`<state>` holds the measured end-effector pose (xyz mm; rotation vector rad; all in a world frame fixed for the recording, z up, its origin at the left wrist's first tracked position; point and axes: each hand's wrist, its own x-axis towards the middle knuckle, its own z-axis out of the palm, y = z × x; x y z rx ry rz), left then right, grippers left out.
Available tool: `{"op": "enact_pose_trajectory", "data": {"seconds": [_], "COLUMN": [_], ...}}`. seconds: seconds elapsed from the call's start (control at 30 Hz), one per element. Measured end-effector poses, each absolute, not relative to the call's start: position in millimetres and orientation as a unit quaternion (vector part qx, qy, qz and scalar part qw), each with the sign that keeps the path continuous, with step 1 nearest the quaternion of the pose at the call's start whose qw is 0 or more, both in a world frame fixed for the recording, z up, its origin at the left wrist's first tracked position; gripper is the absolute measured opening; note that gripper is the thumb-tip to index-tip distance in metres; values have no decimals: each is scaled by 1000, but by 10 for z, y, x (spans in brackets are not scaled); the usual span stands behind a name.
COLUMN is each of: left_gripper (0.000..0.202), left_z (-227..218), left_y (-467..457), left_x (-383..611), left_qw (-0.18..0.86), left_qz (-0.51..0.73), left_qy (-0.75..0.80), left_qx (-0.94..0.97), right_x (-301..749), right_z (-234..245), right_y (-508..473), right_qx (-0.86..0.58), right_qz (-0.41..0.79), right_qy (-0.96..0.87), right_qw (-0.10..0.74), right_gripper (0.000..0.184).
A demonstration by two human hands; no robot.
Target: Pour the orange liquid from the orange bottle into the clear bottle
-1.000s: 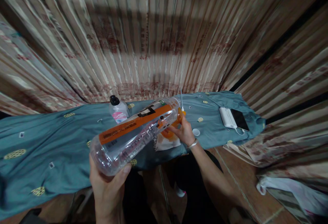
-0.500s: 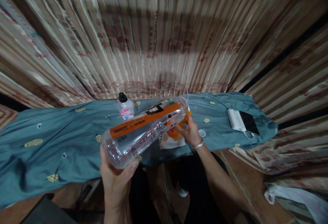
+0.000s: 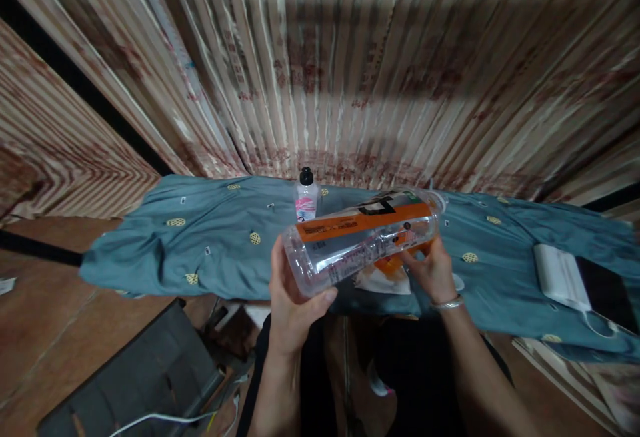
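Observation:
A large clear plastic bottle point(image 3: 370, 230) with an orange and silver label is held tilted over the cloth, its neck up to the right. My left hand point(image 3: 295, 307) is closed around its base, thumb along the near side. My right hand point(image 3: 435, 274), with a silver bracelet at the wrist, is closed behind the neck end on an orange object point(image 3: 424, 248). A thin pale tip point(image 3: 431, 184) shows beyond the neck. The bottle hides most of that object and some of the fingers. Below it lies a white piece point(image 3: 383, 282) with orange on it.
A small clear bottle point(image 3: 306, 198) with a black cap stands behind the large one. On the right lie a white power bank point(image 3: 560, 276) and a black phone-like slab point(image 3: 607, 294), joined by a cable. A teal patterned cloth point(image 3: 220, 257) covers the surface; striped curtains point(image 3: 340, 57) hang behind.
My view has turned left, so everything sits further right. The large bottle lies nearer level, and the orange object is more hidden behind it. Both hands keep their hold.

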<state>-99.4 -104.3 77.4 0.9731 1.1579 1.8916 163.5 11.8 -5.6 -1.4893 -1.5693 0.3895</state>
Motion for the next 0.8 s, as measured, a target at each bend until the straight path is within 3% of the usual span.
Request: {"op": "enact_pose_trajectory", "data": {"seconds": [0.23, 0.4, 0.8], "left_gripper": [98, 97, 86], "left_z": [788, 729, 768], "left_y": [-1047, -1050, -1005], "left_x": [-990, -1010, -1055], "left_qw": [357, 365, 379], "left_qz": [733, 740, 735], "left_qy": [438, 433, 453], "left_qx": [380, 363, 333], "right_x": [1647, 1587, 1495], "right_z": [-67, -15, 45], "right_y": [126, 120, 140], "right_qx": [-622, -587, -544], "right_qz": [152, 174, 209], "right_qy": [-625, -633, -638], "right_qw": [447, 474, 504], "right_gripper": [85, 74, 68]}}
